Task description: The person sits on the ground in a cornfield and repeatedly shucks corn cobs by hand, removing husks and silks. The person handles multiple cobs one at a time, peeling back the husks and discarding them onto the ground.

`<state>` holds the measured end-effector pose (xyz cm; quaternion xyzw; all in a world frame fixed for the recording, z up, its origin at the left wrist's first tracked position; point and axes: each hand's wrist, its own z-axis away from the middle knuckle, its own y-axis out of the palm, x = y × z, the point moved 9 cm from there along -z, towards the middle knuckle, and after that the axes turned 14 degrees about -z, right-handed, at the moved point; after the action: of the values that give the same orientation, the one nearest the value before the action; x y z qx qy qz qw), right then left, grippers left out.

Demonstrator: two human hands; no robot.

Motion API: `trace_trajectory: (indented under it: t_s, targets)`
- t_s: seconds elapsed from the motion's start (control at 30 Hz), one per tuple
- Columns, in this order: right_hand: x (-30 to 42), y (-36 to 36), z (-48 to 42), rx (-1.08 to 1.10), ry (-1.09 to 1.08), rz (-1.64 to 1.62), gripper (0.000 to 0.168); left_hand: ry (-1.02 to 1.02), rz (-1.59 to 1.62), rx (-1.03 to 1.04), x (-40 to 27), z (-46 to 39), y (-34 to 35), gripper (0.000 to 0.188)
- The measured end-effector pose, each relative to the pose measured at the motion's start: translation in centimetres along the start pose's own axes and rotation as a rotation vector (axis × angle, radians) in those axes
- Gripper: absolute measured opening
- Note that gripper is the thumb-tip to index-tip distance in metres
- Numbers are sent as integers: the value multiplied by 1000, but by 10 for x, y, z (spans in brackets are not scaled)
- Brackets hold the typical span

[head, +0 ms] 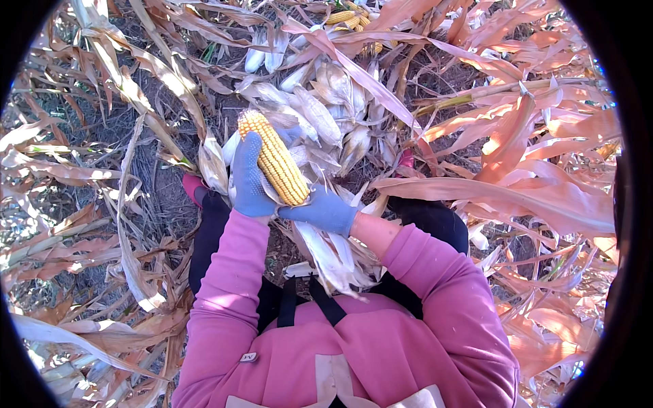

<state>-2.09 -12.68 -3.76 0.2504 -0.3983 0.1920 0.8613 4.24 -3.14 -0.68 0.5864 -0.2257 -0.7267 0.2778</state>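
A yellow ear of corn, its kernels bared, lies tilted between my two gloved hands. My left hand, in a blue-grey dotted glove, grips the ear along its left side, thumb near the pale tip. At the ear's base is my right hand, gloved alike, its fingers around the stem end and the peeled husk. Pale dry husk leaves hang from there towards my lap. Just beyond my hands, a heap of corn ears in their husks rests on the ground.
Husked yellow ears lie farther off at the top. Dry corn stalks and leaves cover the ground at left. Large dry leaves reach in from the right, one close to my right knee. Bare soil shows beside my left shoe.
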Motion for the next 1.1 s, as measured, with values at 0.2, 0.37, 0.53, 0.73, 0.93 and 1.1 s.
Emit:
trace_trajectory:
  t_s: [0.2,0.37,0.53,0.73,0.93,1.1]
  targets:
    - [-7,-2,8,-185,-484,574,40,118,-986,517,8,35,71,65]
    - [-9,-21,1,-160,-322,693,32,188,-809,333,-14,27,50,50]
    - [26,-5,12,-127,-355,831,31,-103,-124,-182,-6,0,-23,36]
    - [-16,-25,19,-74,-37,967,33,-55,11,-390,-17,-12,-56,46]
    - [-163,-44,76,537,516,1205,83,-10,39,-375,-12,-20,-59,44]
    - [-9,-54,30,-113,-86,662,61,-45,-27,-269,-5,-18,-39,44]
